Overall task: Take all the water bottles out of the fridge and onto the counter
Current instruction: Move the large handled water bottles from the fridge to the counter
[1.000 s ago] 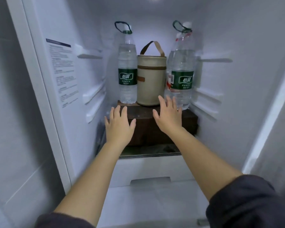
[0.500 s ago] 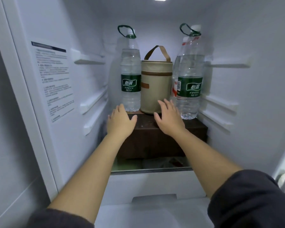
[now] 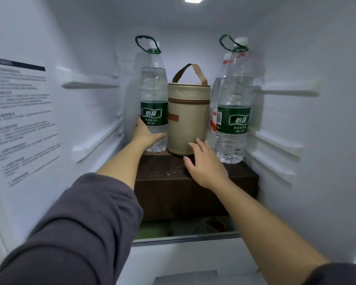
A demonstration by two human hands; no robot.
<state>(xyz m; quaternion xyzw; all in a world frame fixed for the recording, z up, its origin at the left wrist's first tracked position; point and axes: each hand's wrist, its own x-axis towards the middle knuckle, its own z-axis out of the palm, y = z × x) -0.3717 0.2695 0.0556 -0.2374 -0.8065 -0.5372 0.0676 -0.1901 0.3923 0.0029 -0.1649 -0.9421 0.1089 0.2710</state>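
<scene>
Inside the white fridge [image 3: 296, 58], everything on top of a dark brown rectangular box [image 3: 173, 182]. Wrapped round the lower part of a tall clear plastic water bottle with a green label and green carry loop [image 3: 153, 95], the left hand [image 3: 146, 133]: thumb across the front just under the label, fingers round the far side. Bottle upright, base on the box. Spread and holding nothing, the right hand [image 3: 206, 163], fingers straight and apart above the front of the box. Just beyond its fingertips, a beige cylindrical zip bag with a brown strap handle [image 3: 188, 118], close beside the gripped bottle; contact between fingertips and bag impossible to tell. To the right of the right hand, a second clear green-labelled water bottle [image 3: 233, 112], upright near the box's right edge. Behind that one, partly hidden, a third clear bottle with a red and white label [image 3: 213, 120]. Far left of the left hand, a printed white sticker [image 3: 19, 112] on the fridge's side wall.
</scene>
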